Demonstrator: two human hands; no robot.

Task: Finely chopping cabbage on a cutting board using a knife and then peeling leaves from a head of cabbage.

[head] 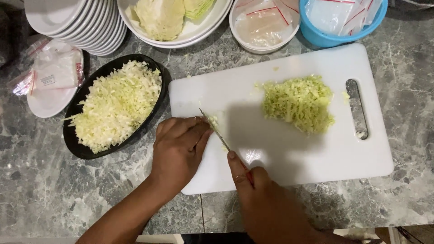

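The right hand (266, 199) is closed around the handle of a small knife (216, 130), forefinger stretched along the spine; the thin blade points toward 11 o'clock and its tip rests on the white cutting board (289, 149). The left hand (178, 151) lies curled, knuckles up, at the board's 9 o'clock edge, fingertips just beside the blade with a few pale shreds between them; whether it pinches anything I cannot tell.

The knife looks light, narrow and stiff, with a reddish handle mostly hidden in the palm. It seems best held well back on the handle, as here, since the blade is sharp and may be slick with cabbage juice.

Toward 2 o'clock from the knife, on the board, sits a heap of chopped cabbage (299, 104), pale green, loose and soft; it would scatter easily and calls for scooping rather than pinching. At 9 o'clock from the board a black oval dish (74, 144) holds a larger, paler mound of shreds (115, 106).

Along the 12 o'clock side of the grey marbled desk (54, 190) stand a stack of white plates (86, 22), a white bowl (199, 29) with cabbage wedges (160, 18), and a smaller white bowl (244, 43) and a blue bowl (316, 36) holding plastic bags
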